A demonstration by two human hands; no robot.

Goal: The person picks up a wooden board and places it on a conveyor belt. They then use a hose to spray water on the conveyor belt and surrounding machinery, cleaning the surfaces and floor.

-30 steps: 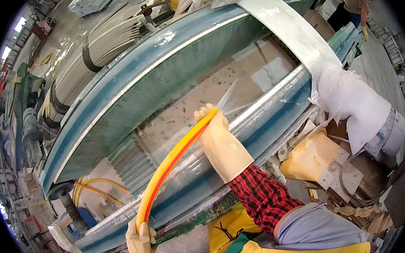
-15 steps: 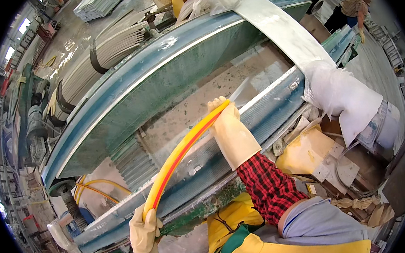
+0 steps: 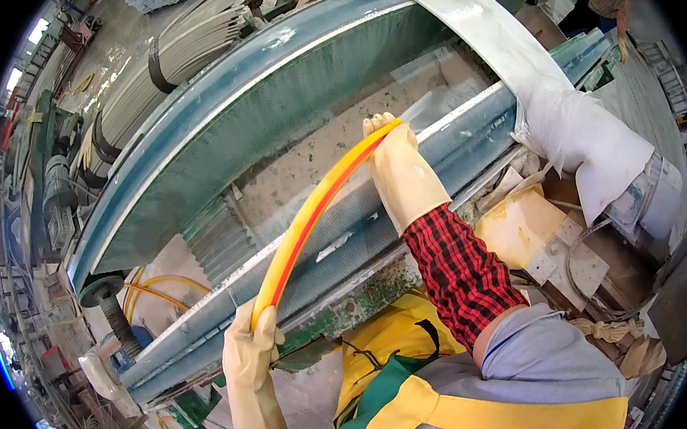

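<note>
The hose [image 3: 308,210] is arched over the trough [image 3: 471,141], clamped by the left hand [image 3: 247,351] low down and the right hand [image 3: 401,165] near its spraying tip. Probably springy and wet-slick, it is best gripped just behind the tip.

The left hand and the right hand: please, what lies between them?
In the head view, a red-striped yellow hose arcs from the left hand to the right hand, passing in front of the near blue wall.
</note>
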